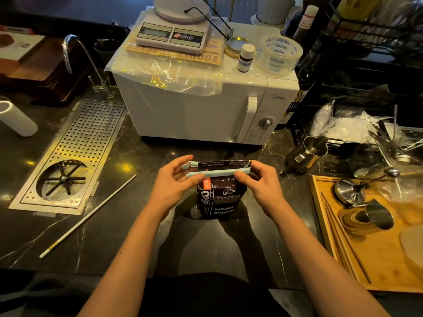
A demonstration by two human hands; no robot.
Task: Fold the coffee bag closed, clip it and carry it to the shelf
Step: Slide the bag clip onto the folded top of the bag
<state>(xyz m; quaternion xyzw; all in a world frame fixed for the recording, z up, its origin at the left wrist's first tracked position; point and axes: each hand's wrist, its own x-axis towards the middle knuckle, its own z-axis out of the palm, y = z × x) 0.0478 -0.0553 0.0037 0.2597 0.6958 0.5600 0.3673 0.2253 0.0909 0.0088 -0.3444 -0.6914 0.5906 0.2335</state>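
Observation:
A dark brown coffee bag (220, 199) stands upright on the black marble counter, its top folded over. A long pale blue bag clip (217, 173) lies across the fold, its two arms still spread apart at the left end. My left hand (177, 179) pinches the clip's left end, thumb on the near arm. My right hand (258, 179) grips the right, hinged end of the clip together with the bag's top corner.
A white microwave (206, 106) stands just behind the bag, with a scale (171, 35), a small bottle and a tape roll on top. A perforated drip tray (75, 152) and a white straw (89, 216) lie left. A wooden tray (384, 259) with metal jugs sits right.

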